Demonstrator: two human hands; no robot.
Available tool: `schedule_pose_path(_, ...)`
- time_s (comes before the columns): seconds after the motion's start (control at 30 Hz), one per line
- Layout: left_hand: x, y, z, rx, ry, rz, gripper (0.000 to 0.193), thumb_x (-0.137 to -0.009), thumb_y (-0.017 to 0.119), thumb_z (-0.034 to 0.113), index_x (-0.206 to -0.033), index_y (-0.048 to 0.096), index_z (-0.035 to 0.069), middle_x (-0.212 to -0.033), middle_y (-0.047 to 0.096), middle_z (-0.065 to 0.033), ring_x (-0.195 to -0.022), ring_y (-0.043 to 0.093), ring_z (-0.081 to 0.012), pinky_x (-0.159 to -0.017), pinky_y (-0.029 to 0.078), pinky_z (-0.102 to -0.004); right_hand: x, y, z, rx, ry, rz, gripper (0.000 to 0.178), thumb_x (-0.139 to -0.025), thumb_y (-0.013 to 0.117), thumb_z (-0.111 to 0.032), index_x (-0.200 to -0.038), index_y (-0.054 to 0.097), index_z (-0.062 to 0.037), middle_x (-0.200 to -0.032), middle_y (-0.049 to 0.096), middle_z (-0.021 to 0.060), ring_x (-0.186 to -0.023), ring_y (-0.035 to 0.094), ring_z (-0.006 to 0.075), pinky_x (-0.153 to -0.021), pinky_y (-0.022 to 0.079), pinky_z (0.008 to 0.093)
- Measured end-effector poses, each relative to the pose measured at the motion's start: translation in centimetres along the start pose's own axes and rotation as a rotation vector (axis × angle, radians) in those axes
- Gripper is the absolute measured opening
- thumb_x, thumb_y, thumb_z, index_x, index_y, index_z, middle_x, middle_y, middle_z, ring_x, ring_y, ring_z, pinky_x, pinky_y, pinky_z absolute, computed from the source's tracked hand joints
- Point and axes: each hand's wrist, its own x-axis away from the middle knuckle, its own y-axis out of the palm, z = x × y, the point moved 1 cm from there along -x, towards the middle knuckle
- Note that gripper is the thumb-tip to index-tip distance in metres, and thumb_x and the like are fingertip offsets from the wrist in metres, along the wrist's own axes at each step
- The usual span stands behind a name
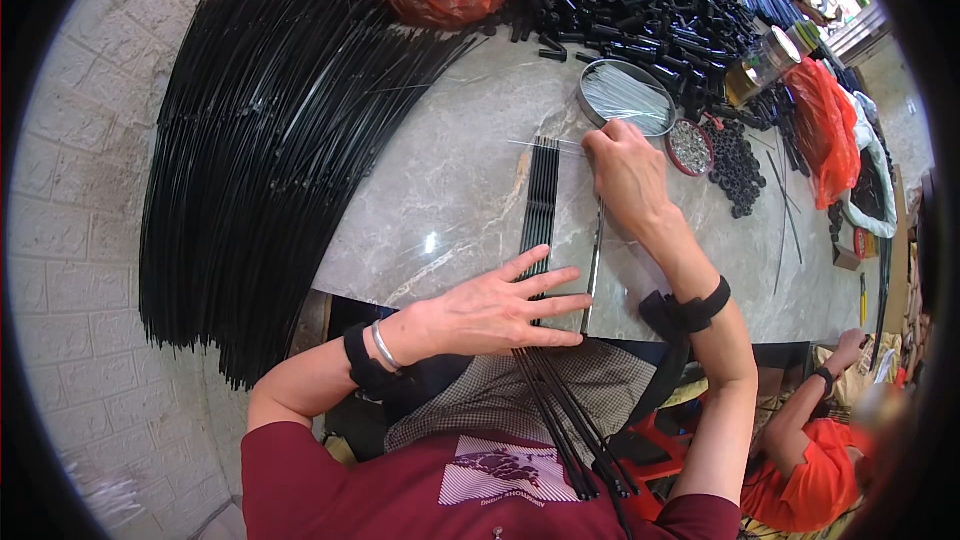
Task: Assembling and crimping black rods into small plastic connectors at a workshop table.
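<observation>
My left hand [495, 310] lies flat with its fingers spread across a row of thin black rods [541, 195]. The rods lie side by side on the table, and their lower ends hang past its edge toward my lap. Beyond the rods' far ends, my right hand [628, 175] is closed in a pinch on thin, pale strands [530, 144], which stick out leftward over the rod tips. One separate dark rod [596, 260] runs from under my right hand to my left fingertips. Right beside my right hand stands a round tin [627, 98] of similar pale strands.
A large bundle of black rods [250, 160] covers the table's left side. Black tubular parts [630, 0] are heaped at the back. A red dish [690, 147] of small metal pieces and black rings [738, 170] lie at the right. A co-worker [810, 470] sits at lower right.
</observation>
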Motion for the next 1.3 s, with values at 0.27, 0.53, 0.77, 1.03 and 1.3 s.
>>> schedule_pose_path(0.27,-0.1,-0.1,-0.1,-0.008,0.006,-0.003,0.058,-0.076,0.067,0.018,-0.13,0.051,0.033,-0.145,0.039,-0.0004,-0.139,0.03,-0.0274,-0.114,0.021,-0.057,-0.1,0.1,0.2,0.028,-0.028,0.014,0.014,-0.08,0.06,-0.007,-0.092,0.068,-0.0082,-0.092,0.062,0.007,-0.09,0.061,0.027,-0.072,0.051,0.0381)
schedule_pose_path(0.53,0.0,-0.1,0.0,-0.02,0.005,0.005,0.062,-0.07,0.073,0.024,-0.129,0.054,0.032,-0.145,0.04,0.0001,-0.139,0.03,-0.026,-0.115,0.019,-0.0559,-0.3,0.5,-0.3,0.025,-0.046,0.021,0.015,-0.08,0.058,-0.005,-0.093,0.067,-0.0061,-0.093,0.061,0.0075,-0.091,0.061,0.0269,-0.073,0.051,0.0386)
schedule_pose_path(0.77,-0.1,0.0,-0.1,-0.012,-0.001,0.003,0.06,-0.071,0.072,0.025,-0.128,0.055,0.031,-0.145,0.04,0.0,-0.138,0.031,-0.026,-0.115,0.019,-0.056,-0.5,0.8,-0.7,0.048,-0.068,0.032,0.009,-0.075,0.057,-0.003,-0.083,0.061,-0.0026,-0.093,0.058,0.0119,-0.088,0.059,0.029,-0.072,0.052,0.0388)
schedule_pose_path(1.03,-0.1,-0.1,-0.1,-0.001,0.002,-0.007,0.06,-0.073,0.068,0.018,-0.13,0.051,0.033,-0.145,0.039,-0.0007,-0.138,0.031,-0.0276,-0.114,0.02,-0.057,-1.1,0.8,-1.2,0.122,-0.082,-0.001,0.009,-0.075,0.058,-0.005,-0.083,0.062,-0.0029,-0.092,0.058,0.013,-0.09,0.059,0.0291,-0.073,0.052,0.039)
schedule_pose_path(1.3,0.0,0.0,0.0,-0.008,-0.001,-0.002,0.062,-0.074,0.067,0.017,-0.131,0.05,0.033,-0.145,0.039,0.0002,-0.139,0.03,-0.0271,-0.115,0.02,-0.0573,-1.1,0.7,-1.3,0.071,-0.139,0.028,0.01,-0.077,0.056,-0.005,-0.085,0.063,-0.0031,-0.092,0.059,0.0123,-0.091,0.059,0.0296,-0.073,0.052,0.0403)
